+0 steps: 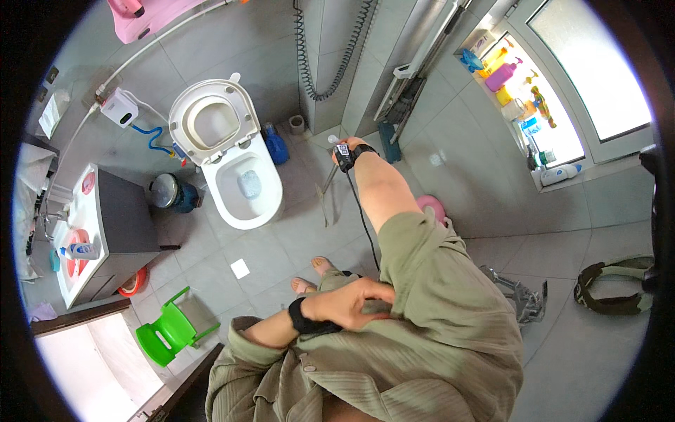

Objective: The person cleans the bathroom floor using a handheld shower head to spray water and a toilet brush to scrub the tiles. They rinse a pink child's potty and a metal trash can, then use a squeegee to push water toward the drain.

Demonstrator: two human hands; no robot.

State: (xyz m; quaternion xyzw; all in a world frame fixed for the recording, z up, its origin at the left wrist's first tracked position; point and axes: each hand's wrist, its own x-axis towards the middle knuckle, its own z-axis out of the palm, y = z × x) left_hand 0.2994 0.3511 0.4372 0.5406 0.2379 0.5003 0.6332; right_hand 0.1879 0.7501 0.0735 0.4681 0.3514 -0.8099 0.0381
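In front of my belly, my left hand [348,304] is curled, its fingertips and thumb closed on a fold of the olive green shirt [422,330]. A black band [309,318] circles that wrist. My right hand [339,152] reaches out ahead, mostly covered by a small black device [344,157] strapped at the wrist, with a cable trailing down. Its fingers are wrapped round a thin pole. Below, a narrow blade on the floor makes it look like a floor squeegee [323,202].
Ahead stands a white toilet [245,184], lid raised, with a blue bottle [276,145] and bin [176,193] beside it. A sink cabinet [123,225] and green chair [167,329] stand left. At right, bottles [500,76] line a window sill; a pink basin [431,207] is partly hidden.
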